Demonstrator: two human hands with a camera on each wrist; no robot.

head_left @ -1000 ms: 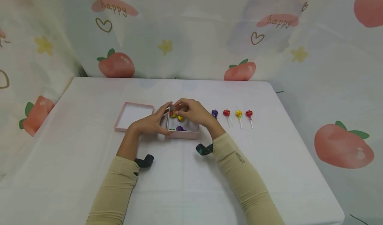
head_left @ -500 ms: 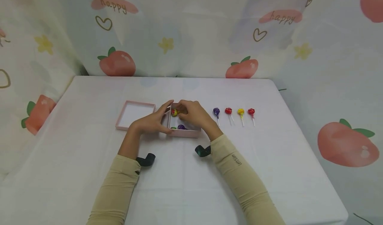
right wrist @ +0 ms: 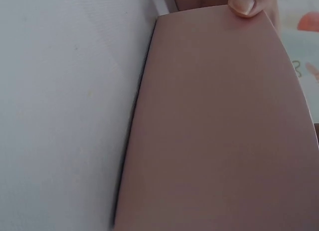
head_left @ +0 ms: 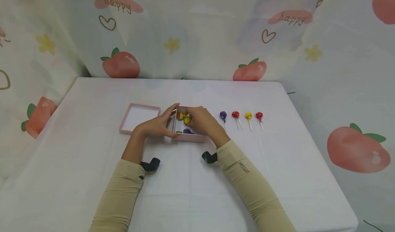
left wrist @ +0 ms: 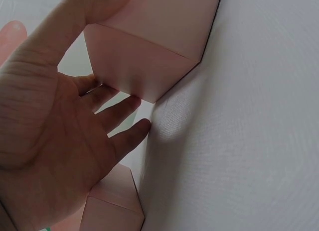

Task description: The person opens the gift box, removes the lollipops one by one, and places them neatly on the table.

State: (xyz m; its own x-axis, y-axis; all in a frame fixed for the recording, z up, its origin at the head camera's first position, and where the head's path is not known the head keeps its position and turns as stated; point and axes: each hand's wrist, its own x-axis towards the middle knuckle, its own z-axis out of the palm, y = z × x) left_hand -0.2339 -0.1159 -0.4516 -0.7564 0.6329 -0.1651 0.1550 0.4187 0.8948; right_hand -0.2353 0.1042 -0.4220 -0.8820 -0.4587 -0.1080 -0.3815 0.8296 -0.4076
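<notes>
My left hand point(head_left: 154, 126) grips the left side of a pink box point(head_left: 189, 138), thumb at the front corner and fingers around the back corner. The left wrist view shows these fingers point(left wrist: 122, 114) against the box's pink wall point(left wrist: 139, 61). My right hand point(head_left: 202, 120) reaches down into the box with bent fingers, right at a yellow lollipop point(head_left: 186, 121). Its fingertips are hidden, so I cannot tell whether it pinches that lollipop. A red-and-yellow lollipop point(head_left: 180, 116) lies at the box's back left, a purple lollipop point(head_left: 187, 131) by its front wall.
Left of the box lies a pink-rimmed lid point(head_left: 139, 119), white inside up. A row on the right of the white table point(head_left: 172, 197) has a purple lollipop point(head_left: 223, 114), a red one point(head_left: 236, 114), a yellow one point(head_left: 248, 115) and another red one point(head_left: 259, 115).
My right hand has shifted slightly right and lower inside the box, uncovering the yellow lollipop that it hid half a second ago. My left hand keeps its grip on the box.
</notes>
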